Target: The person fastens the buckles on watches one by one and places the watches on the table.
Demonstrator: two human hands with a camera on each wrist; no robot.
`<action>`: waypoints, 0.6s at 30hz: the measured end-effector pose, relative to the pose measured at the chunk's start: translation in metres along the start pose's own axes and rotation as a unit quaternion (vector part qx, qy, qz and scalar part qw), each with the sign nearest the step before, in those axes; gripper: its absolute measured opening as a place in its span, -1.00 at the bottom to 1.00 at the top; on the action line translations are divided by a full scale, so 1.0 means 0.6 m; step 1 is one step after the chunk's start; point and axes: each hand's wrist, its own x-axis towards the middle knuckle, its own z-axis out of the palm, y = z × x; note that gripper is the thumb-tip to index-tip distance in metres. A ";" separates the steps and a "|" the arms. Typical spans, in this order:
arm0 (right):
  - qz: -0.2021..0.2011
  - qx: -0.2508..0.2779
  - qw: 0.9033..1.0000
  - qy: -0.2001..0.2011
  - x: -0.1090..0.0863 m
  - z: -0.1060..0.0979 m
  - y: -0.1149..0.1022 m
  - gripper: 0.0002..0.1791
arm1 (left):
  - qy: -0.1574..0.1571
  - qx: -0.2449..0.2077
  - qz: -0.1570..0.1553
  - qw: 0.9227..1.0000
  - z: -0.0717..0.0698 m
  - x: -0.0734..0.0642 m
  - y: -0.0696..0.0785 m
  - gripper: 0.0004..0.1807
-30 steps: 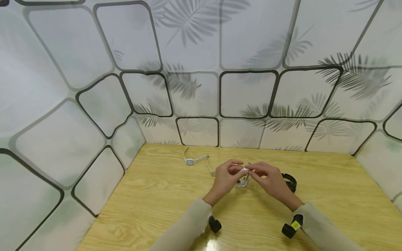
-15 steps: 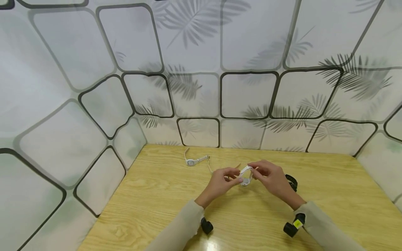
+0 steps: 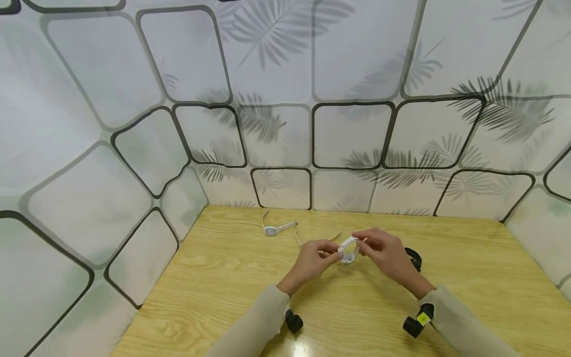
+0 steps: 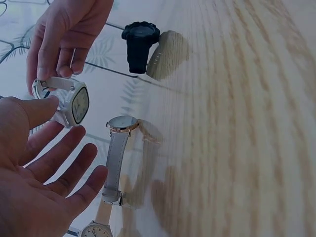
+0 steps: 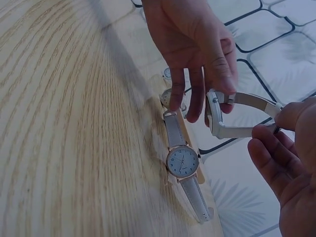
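A white wristwatch (image 3: 347,251) is held up between both hands, its strap bent round into a loop. My left hand (image 3: 313,261) pinches the watch at its case, thumb on one side and finger behind; the other fingers spread loosely in the left wrist view. On the opposite side of the loop, my right hand (image 3: 384,253) pinches the strap near its end between thumb and fingertips. The squarish dial (image 4: 79,104) faces outward in the left wrist view. The strap's fastening is partly covered by the right fingertips.
On the wooden table (image 3: 214,282) lie a grey-strapped watch with a rose-gold case (image 5: 182,161), a round-dialled watch with a tan strap (image 4: 96,230), and a white watch (image 3: 270,231) farther back left. A black watch (image 4: 140,44) stands beside the right hand. A patterned cloth wall (image 3: 352,134) rises behind.
The hands were close together over the strap; the left hand has since drawn back leftward onto the case, so the strap loop shows. Almost nothing differs over the last half second.
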 end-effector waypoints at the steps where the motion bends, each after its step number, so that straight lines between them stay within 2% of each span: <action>1: -0.002 0.001 1.000 -0.002 0.000 0.000 0.000 -0.69 | 0.003 -0.002 0.003 1.000 0.000 0.001 0.001 -0.79; 13: -0.018 0.002 1.000 -0.009 0.003 0.006 -0.001 -0.71 | 0.035 -0.014 0.013 0.999 0.003 0.005 0.010 -0.85; 18: -0.027 -0.016 0.999 -0.028 0.002 0.012 -0.006 -0.72 | 0.028 0.000 0.020 0.999 0.006 0.006 0.014 -0.81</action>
